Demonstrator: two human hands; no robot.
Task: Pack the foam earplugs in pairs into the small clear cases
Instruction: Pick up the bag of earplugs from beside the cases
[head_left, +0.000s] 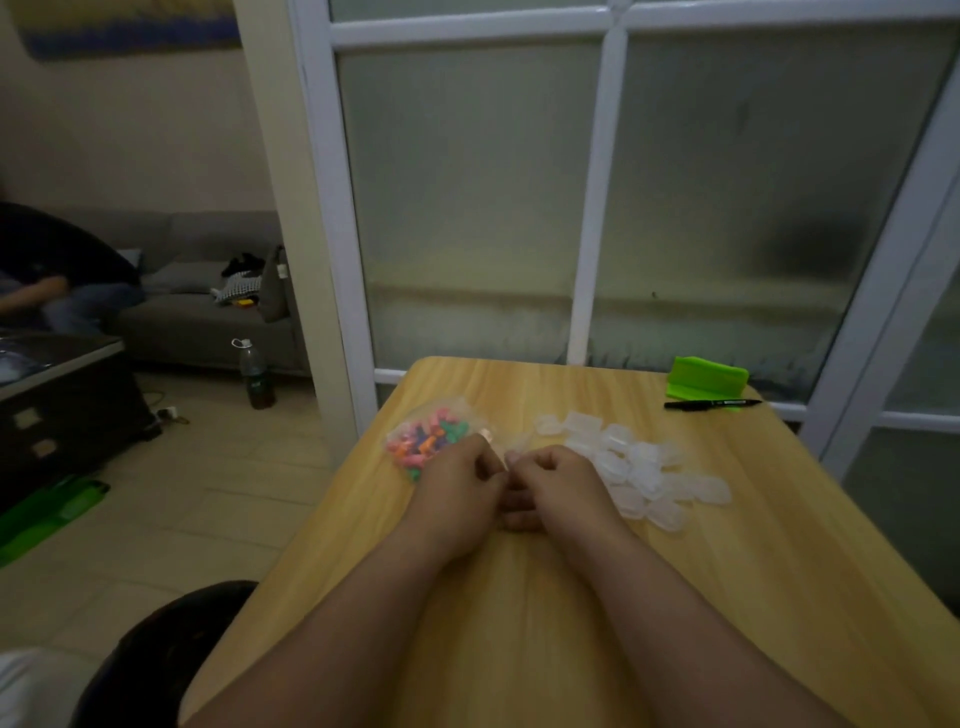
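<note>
A clear plastic bag of colourful foam earplugs (423, 441) lies on the wooden table (519, 597), left of centre. A heap of several small clear cases (639, 470) lies to its right. My left hand (457, 493) and my right hand (558, 486) meet between the two, knuckles up and fingers curled. Their fingertips come together at the bag's right-hand edge and seem to pinch the thin plastic there. The bag's near part is hidden under my left hand. The nearest cases are hidden behind my right hand.
A black marker (711, 404) and a green plastic holder (709, 375) sit at the table's far right corner, by the white-framed frosted glass partition (587, 208). On the floor at left stand a dark bottle (255, 374) and a dark low table (62, 395). A black chair (156, 654) is at my lower left.
</note>
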